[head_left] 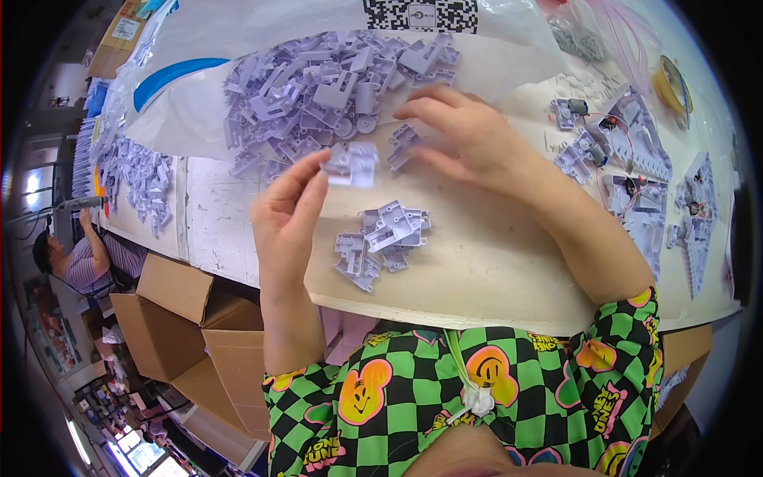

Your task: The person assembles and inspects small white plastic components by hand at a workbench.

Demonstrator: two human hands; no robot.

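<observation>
Between the thumb and fingers of my left hand (292,203) is a pale lilac plastic housing part (352,164), held above the table and a little blurred. My right hand (461,135) is spread, with its fingers apart over the near right side of a large heap of like parts (310,95). A single loose part (404,147) lies beneath its thumb and fingers; whether they touch it I cannot tell. Nearer to me, between my forearms, a small pile of similar parts (385,234) rests on the table.
Half-built housings with small motors and wires (632,151) stand on the right, near a yellow bowl (672,86). More parts (143,179) lie at the left. Below the left table edge is an open cardboard box (171,318). Another person (83,258) sits at far left.
</observation>
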